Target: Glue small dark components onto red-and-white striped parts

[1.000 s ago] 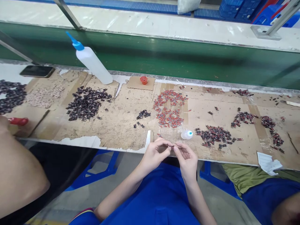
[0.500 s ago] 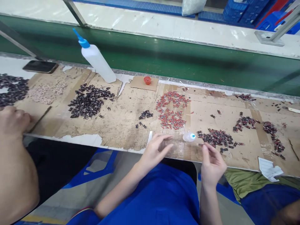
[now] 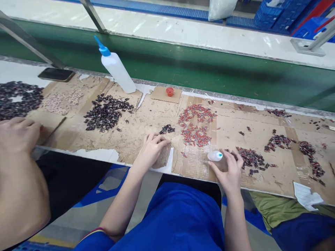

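My left hand (image 3: 151, 150) rests on the cardboard with its fingers slightly bent, just in front of a small heap of black parts (image 3: 166, 129). Nothing shows in its fingers, though the undersides are hidden. With thumb and forefinger spread, my right hand (image 3: 230, 170) reaches around a small white bottle (image 3: 214, 156) with a blue tip. The thumb is close against the bottle; I cannot tell if it touches. Behind the bottle lie many small red parts (image 3: 196, 136). A few red pieces (image 3: 184, 154) lie apart, between my hands. Right of my right hand is a pile of dark red-and-black parts (image 3: 251, 157).
A tall squeeze bottle (image 3: 119, 71) and a red cap (image 3: 170, 91) stand at the back. Left are a large black-parts heap (image 3: 106, 113), a phone (image 3: 56, 74) and another person's hand (image 3: 22, 134). Torn paper (image 3: 307, 195) hangs over the front edge at right.
My left hand has moved left, to the small black heap. My right hand has opened from a pinch and moved left to the small bottle. The view has shifted slightly.
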A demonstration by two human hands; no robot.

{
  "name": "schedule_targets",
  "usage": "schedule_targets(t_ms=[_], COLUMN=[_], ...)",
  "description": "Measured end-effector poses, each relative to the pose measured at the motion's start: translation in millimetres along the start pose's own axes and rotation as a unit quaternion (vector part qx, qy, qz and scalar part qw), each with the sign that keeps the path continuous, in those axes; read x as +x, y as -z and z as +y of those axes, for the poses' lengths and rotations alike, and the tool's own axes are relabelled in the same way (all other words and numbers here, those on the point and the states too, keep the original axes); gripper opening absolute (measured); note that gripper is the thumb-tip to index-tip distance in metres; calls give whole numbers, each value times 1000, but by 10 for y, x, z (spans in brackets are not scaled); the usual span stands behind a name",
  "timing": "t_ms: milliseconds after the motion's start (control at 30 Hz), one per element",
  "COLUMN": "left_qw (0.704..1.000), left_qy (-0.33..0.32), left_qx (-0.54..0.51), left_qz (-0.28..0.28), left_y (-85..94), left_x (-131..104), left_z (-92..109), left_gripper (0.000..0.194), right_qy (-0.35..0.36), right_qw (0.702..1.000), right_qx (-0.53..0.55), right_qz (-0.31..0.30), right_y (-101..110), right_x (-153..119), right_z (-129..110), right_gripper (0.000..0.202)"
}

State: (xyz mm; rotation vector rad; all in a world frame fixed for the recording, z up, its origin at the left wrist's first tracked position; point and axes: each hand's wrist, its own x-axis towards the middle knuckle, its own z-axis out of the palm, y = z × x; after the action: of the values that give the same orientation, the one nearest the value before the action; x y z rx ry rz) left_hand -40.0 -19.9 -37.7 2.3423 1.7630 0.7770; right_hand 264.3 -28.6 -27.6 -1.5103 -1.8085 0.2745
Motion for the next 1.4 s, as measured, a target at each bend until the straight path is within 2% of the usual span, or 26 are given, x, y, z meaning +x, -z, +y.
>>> schedule_targets(t_ms=[100,200,333,433,567,700,833,933,1100,1233,1400], left_qw=[1000,995,978,972,984,992,988,987,987,979,971], left_qy=[1,-7,-5,-13,-17,-2,-6,-6,38,102,140], left_qx=[-30,-99,-203,-228,-172,-107,-114,-129,-139,-163,-182], left_qz=[4,2,-40,-53,-51,-70,-100,-100,-73,-64,-68], left_y=[17,2,-153,-319,-423,-349,-278,-284,-324,-331,-321], left_x=[39,47,35,49,72,58,36,21,0,1,11], left_z=[65,275,670,874,942,920,921,923,929,950,978], left_gripper=[24,17,10,5,5,8,17,16,15,17,18], right_qy=[-2,-38,-149,-218,-253,-270,-281,-293,-285,-261,-224], right_qw=[1000,992,943,913,865,817,798,804,857,905,935], right_qx=[29,118,297,344,418,489,515,500,419,320,260], right_qz=[-12,-16,-20,31,116,140,139,132,95,100,92], right_y=[-72,-70,-43,-46,-46,-38,-87,-138,-182,-193,-204], right_x=[20,14,-71,-132,-140,-107,-89,-93,-129,-139,-125], right_z=[-35,-77,-94,-58,2,-15,-124,-189,-200,-226,-271], right_gripper=[27,24,33,37,41,38,33,28,27,29,31])
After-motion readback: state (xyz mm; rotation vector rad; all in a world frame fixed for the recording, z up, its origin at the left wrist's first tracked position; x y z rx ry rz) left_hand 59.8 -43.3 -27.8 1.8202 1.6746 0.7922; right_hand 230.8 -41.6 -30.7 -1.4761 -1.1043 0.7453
